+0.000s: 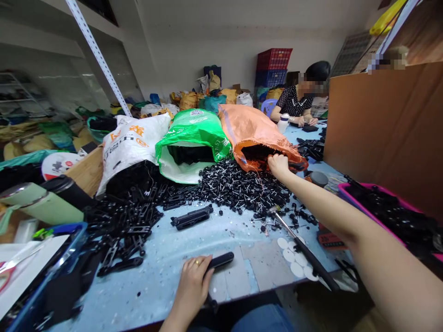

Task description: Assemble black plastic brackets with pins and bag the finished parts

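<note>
Black, seemingly plastic, a bar (pixel 223 261) sits gripped in the left hand (pixel 194 280) at the near edge of a blue table (pixel 159 267). It looks light, stiff and rather smooth, best held around its middle. The right hand (pixel 278 165) curls at the mouth of an orange sack (pixel 251 125); whether it grasps anything cannot be told. Screws (pixel 238 189) heap below; beyond, a co-worker (pixel 295 102) sits.

We face a pale wall (pixel 194 41) — stacked crates (pixel 274 60) and a purple chair (pixel 267 107) before it — with a white perforated post (pixel 99 57) and dim shelving (pixel 15 86) to our left.
</note>
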`<state>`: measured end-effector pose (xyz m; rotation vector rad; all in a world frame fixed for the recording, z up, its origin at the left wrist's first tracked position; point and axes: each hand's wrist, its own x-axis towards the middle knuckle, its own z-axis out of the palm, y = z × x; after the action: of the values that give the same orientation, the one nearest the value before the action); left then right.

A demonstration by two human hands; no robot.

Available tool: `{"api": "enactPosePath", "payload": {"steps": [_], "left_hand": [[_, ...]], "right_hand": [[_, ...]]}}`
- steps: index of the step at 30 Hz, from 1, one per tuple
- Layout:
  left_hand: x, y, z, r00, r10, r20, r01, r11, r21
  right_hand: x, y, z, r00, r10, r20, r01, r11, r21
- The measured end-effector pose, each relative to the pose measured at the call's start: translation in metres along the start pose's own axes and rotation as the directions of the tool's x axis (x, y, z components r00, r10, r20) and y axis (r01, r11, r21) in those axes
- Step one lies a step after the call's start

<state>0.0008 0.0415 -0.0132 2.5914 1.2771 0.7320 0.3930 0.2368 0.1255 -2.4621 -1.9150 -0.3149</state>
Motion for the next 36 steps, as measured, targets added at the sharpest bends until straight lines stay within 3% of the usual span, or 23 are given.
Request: {"api": "enactPosePath", "payload": {"steps": [4, 7, 8, 10, 13, 15, 17, 20, 23, 26, 29, 32, 36], "left_hand": [[0.003, 0.004, -0.017, 0.992, 0.021, 0.124, -0.019, 1.000, -0.018], [0.000, 0.002, -0.025, 0.982, 0.018, 0.187, -0.012, 0.999, -0.033], [-0.001, 0.002, -0.026, 0.977, 0.009, 0.211, -0.002, 0.999, -0.034], [-0.002, 0.004, -0.025, 0.966, -0.010, 0.259, 0.019, 0.999, -0.031], [0.007, 0.014, -0.019, 0.944, -0.001, 0.329, 0.018, 0.999, -0.051], [0.015, 0.023, -0.015, 0.931, 0.018, 0.365, 0.007, 0.998, -0.068], [0.022, 0.031, -0.013, 0.924, 0.024, 0.382, 0.005, 0.997, -0.075], [0.025, 0.038, -0.012, 0.927, 0.010, 0.375, 0.015, 0.998, -0.061], [0.021, 0.038, -0.013, 0.943, -0.001, 0.334, 0.026, 0.997, -0.071], [0.017, 0.035, -0.012, 0.959, 0.023, 0.282, 0.011, 0.993, -0.117], [0.014, 0.033, -0.009, 0.973, 0.043, 0.226, -0.012, 0.990, -0.137], [0.012, 0.035, -0.007, 0.976, 0.049, 0.211, -0.021, 0.991, -0.131], [0.015, 0.037, -0.005, 0.958, 0.036, 0.286, -0.012, 0.996, -0.084]], "right_hand": [[-0.065, -0.036, -0.011, 0.995, -0.102, -0.013, 0.101, 0.994, -0.042], [-0.135, -0.056, -0.014, 0.947, -0.304, 0.098, 0.309, 0.950, -0.035], [-0.159, -0.062, -0.014, 0.903, -0.399, 0.157, 0.405, 0.914, -0.002], [-0.204, -0.071, -0.010, 0.767, -0.597, 0.233, 0.587, 0.801, 0.118], [-0.251, -0.083, 0.005, 0.562, -0.804, 0.197, 0.754, 0.595, 0.278], [-0.267, -0.089, 0.018, 0.505, -0.843, 0.184, 0.786, 0.538, 0.304], [-0.274, -0.094, 0.029, 0.530, -0.824, 0.201, 0.767, 0.567, 0.301], [-0.278, -0.098, 0.035, 0.607, -0.767, 0.208, 0.711, 0.641, 0.290], [-0.284, -0.101, 0.028, 0.664, -0.734, 0.146, 0.697, 0.677, 0.236], [-0.289, -0.104, 0.017, 0.688, -0.721, 0.084, 0.704, 0.691, 0.167], [-0.288, -0.106, 0.010, 0.675, -0.736, 0.053, 0.727, 0.675, 0.128], [-0.282, -0.104, 0.013, 0.627, -0.778, 0.036, 0.769, 0.626, 0.132], [-0.271, -0.094, 0.031, 0.603, -0.797, 0.041, 0.776, 0.597, 0.205]]}}
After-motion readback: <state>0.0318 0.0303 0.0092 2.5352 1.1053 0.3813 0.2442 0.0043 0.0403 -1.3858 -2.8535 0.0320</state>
